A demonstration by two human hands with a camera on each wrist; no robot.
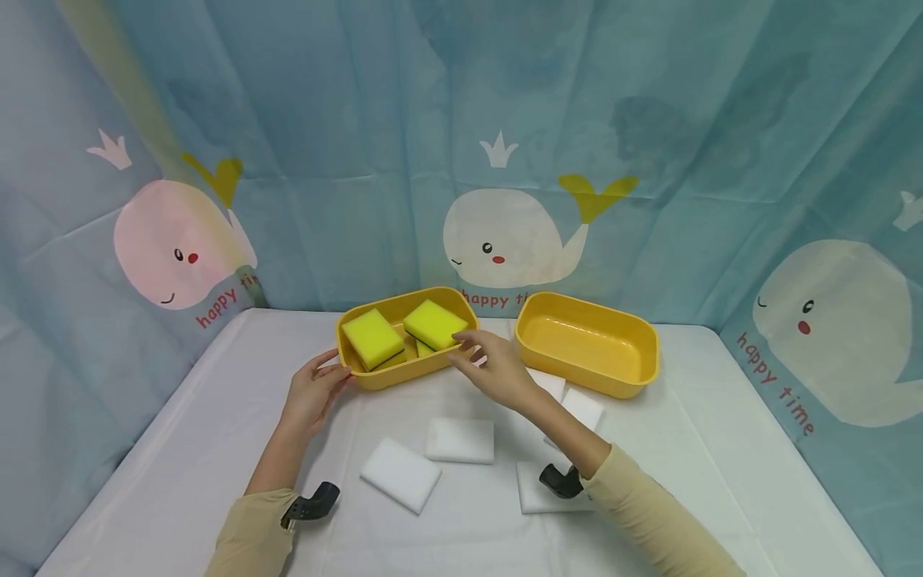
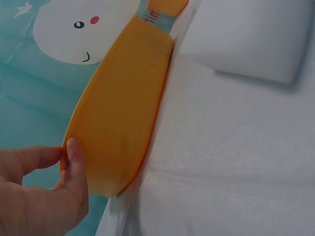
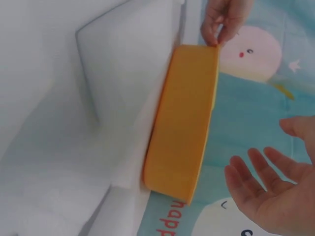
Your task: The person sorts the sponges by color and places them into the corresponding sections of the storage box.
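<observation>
On the left stands a yellow plastic bin (image 1: 404,371) with several yellow-green sponges (image 1: 373,338) in it, at least one with a dark underside. My left hand (image 1: 310,394) pinches this bin's left rim between thumb and fingers; the left wrist view shows the thumb on the outer wall (image 2: 118,108). Over the bin's right end is my right hand (image 1: 493,369), its fingertips overlapping the edge of a sponge (image 1: 436,324) in the head view. From the right wrist, that hand (image 3: 275,182) shows spread, relaxed fingers, apart from the bin wall (image 3: 182,123), with nothing in them.
A second yellow bin (image 1: 587,340) without contents stands at the back right. Several white sponge blocks lie on the white-covered table, among them one at front left (image 1: 401,474) and one in the middle (image 1: 460,441). Behind hangs a blue whale-print curtain (image 1: 360,160).
</observation>
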